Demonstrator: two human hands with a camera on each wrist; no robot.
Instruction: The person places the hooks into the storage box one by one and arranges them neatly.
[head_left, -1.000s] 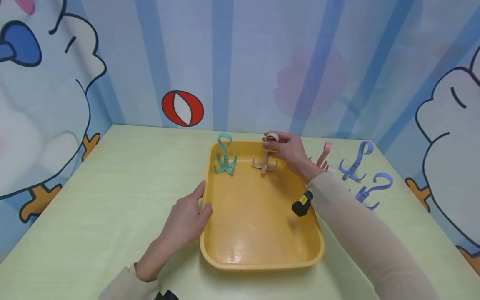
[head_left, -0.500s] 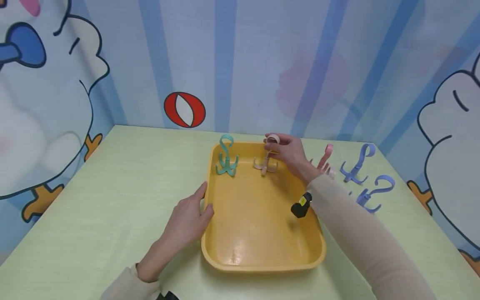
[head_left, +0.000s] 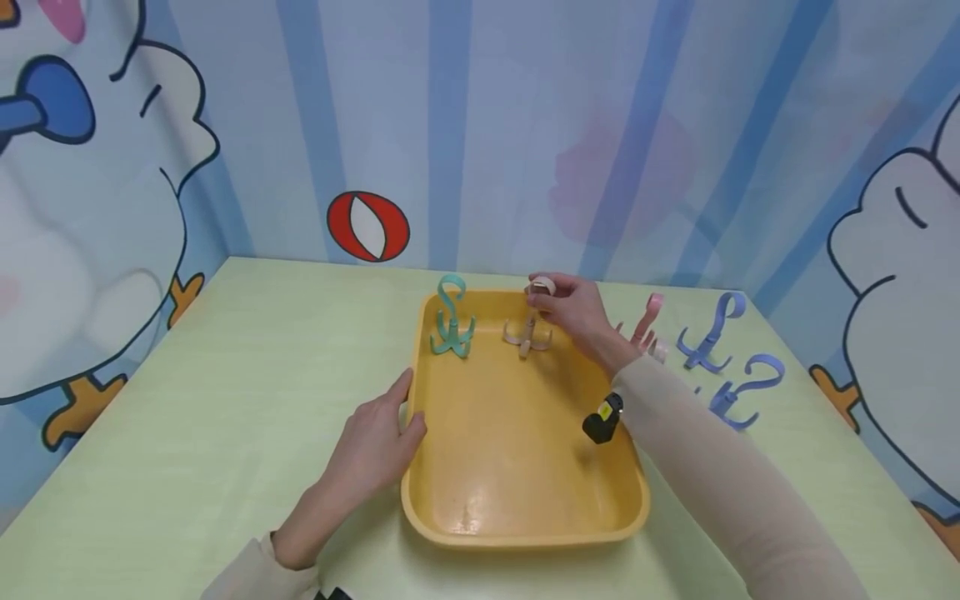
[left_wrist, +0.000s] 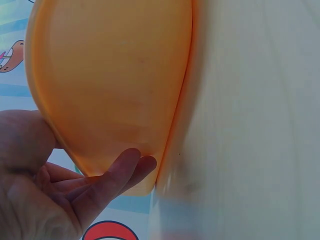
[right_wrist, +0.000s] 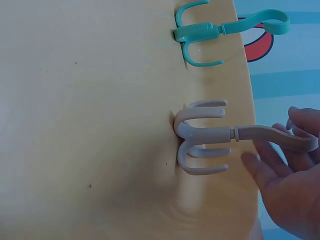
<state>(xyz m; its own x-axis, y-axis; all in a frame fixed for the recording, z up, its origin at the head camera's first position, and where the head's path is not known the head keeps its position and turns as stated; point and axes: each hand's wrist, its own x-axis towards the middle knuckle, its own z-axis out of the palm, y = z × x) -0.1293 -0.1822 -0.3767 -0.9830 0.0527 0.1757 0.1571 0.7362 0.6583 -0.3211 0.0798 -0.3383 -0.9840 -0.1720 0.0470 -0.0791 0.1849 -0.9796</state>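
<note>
My left hand (head_left: pixel 369 442) holds the left side of a yellow tray (head_left: pixel 525 537). Its thumb lies over the rim, and the left wrist view has its fingers (left_wrist: pixel 127 165) against the outer wall. My right hand (head_left: pixel 577 312), at the tray's far end, holds the curled top of a beige multi-prong hanging hook (head_left: pixel 527 337). That hook stands upright inside, its prongs at the tray floor, as the right wrist view shows too. A green hanging hook (head_left: pixel 452 325) of the same shape stands to its left, in the far left corner.
Right of the tray, on the pale green table (head_left: pixel 225 400), are a pink hook (head_left: pixel 647 323) partly hidden by the right arm and two purple hooks (head_left: pixel 708 342). A striped blue cartoon backdrop (head_left: pixel 495 150) rises behind the table.
The head view has shifted slightly. Both hands, the tray and the hooks otherwise keep their places, with the right hand still at the top of the beige hook.
</note>
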